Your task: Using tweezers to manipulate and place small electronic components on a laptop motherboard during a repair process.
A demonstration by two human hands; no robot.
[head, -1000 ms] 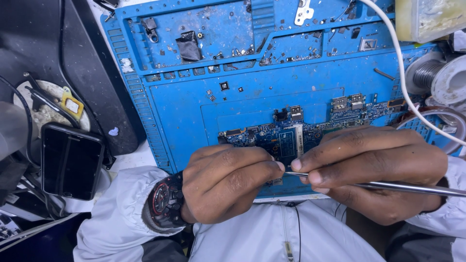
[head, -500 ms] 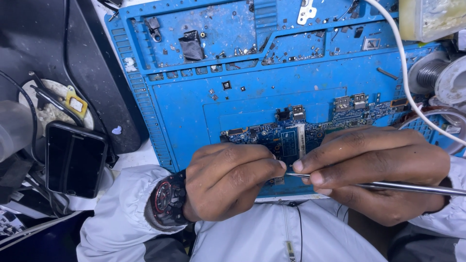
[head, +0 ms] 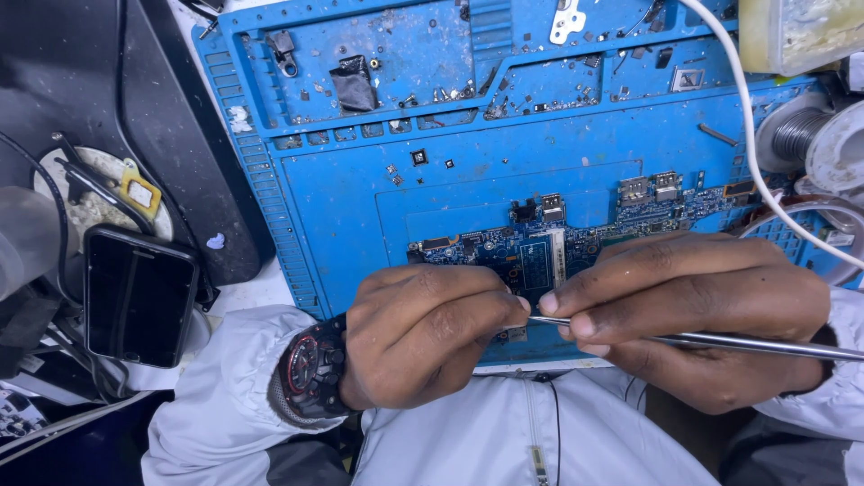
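The right hand (head: 693,315) is closed on a thin metal tool (head: 720,342), pinched between thumb and forefinger, with the shaft running out toward the right edge of the view. The tool tip points left and meets the fingertips of the left hand (head: 418,333). The left hand is curled, fingers drawn together at the tool tip; whether anything is held between them cannot be told. A dark wristwatch (head: 306,369) sits on the left wrist.

Both hands lie over the near edge of a blue circuit board (head: 540,247), which rests flat on a blue work mat (head: 360,189). The board extends away from the hands and to the right.

Left of the mat, 1 black phone (head: 139,292) lies face up. A white cable (head: 747,144) crosses the mat's right side.
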